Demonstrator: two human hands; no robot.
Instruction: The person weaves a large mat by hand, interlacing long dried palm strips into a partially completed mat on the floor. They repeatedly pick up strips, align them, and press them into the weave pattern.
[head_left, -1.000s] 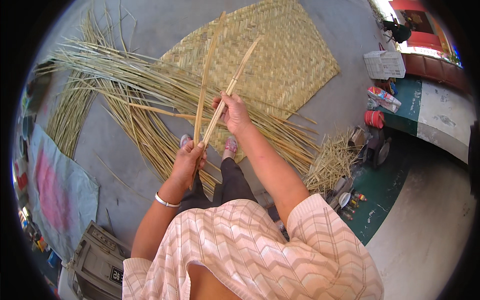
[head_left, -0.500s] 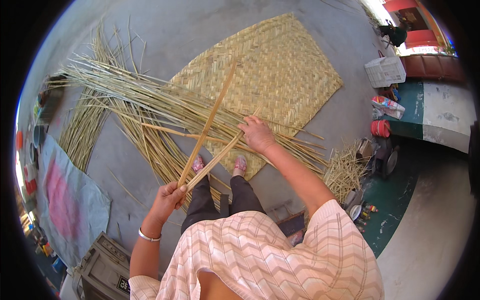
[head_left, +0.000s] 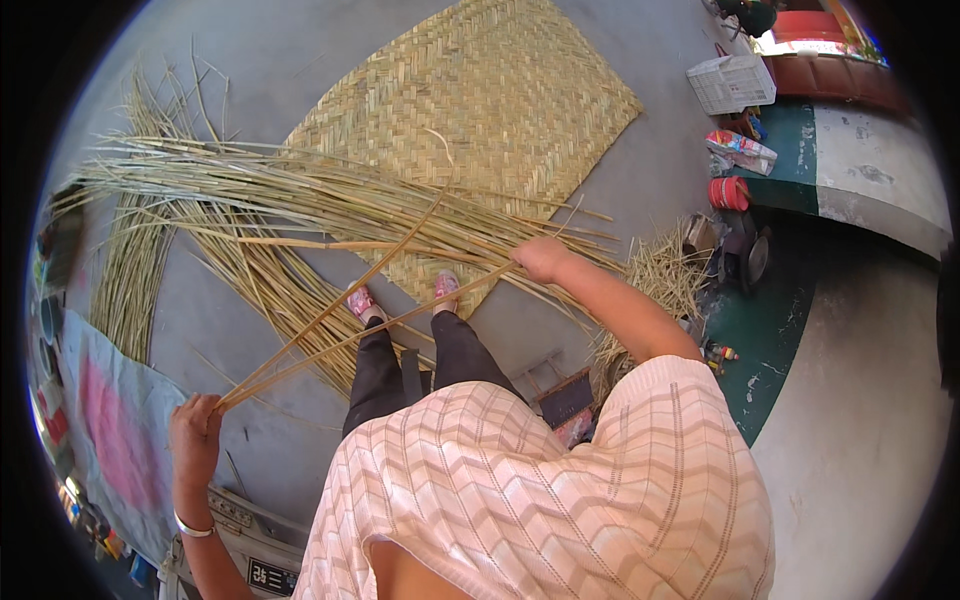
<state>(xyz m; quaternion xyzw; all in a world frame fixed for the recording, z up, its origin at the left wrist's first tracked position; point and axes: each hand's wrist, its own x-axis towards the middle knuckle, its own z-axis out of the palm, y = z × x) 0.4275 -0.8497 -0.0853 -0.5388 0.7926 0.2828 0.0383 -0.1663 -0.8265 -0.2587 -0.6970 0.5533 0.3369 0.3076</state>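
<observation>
Left hand [head_left: 195, 420] clenches two reed strips [head_left: 350, 315]; right hand [head_left: 540, 258] grips one—loose reeds [head_left: 250, 190], woven mat [head_left: 480, 110] beyond.

Colourful printed packet [head_left: 741, 152] – far right, below white crate [head_left: 732, 82]; red pack [head_left: 729, 193] just beneath.

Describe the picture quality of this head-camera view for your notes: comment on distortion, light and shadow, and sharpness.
Head view: strong fisheye, a black rim rings the picture and the concrete step at right bows. Daylight is bright and even, with washed-out glare at the top right corner and only soft shadows beneath the reed strips. The woven mat, left hand and right hand look sharp; the edges smear.
</observation>
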